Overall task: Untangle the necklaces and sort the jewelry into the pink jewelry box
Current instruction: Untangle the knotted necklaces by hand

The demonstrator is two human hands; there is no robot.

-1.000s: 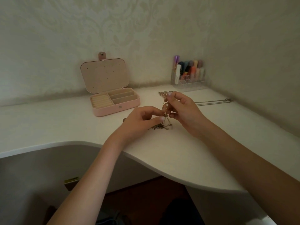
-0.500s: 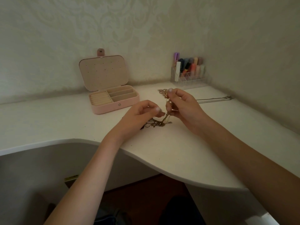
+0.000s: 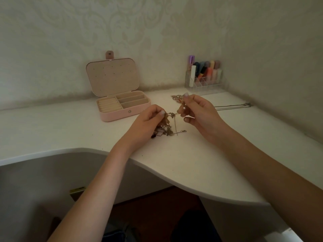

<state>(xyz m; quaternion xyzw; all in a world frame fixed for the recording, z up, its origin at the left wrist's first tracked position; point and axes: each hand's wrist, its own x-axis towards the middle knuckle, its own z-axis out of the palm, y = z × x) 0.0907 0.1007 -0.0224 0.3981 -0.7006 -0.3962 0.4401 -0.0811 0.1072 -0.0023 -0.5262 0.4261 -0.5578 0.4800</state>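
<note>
Hands have drawn apart: left hand and right hand fingers pinch the tangled necklaces, now stretched between them. Knot loosening; pink box holds no jewelry yet.

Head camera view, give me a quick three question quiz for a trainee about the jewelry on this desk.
1. True or false: the pink rectangular jewelry box stands with its lid closed.
2. Which hand pinches the pearl-beaded piece?
A. left hand
B. right hand
C. neither
3. Fill in: the thin silver chain lies on the white desk to the ___ of the right hand.

Key
1. False: the lid stands open, and its compartments look empty.
2. B: its fingers hold that piece, while the left hand grips the tangled gold necklaces.
3. Right, apart from both hands, below the clear plastic organizer.
</note>
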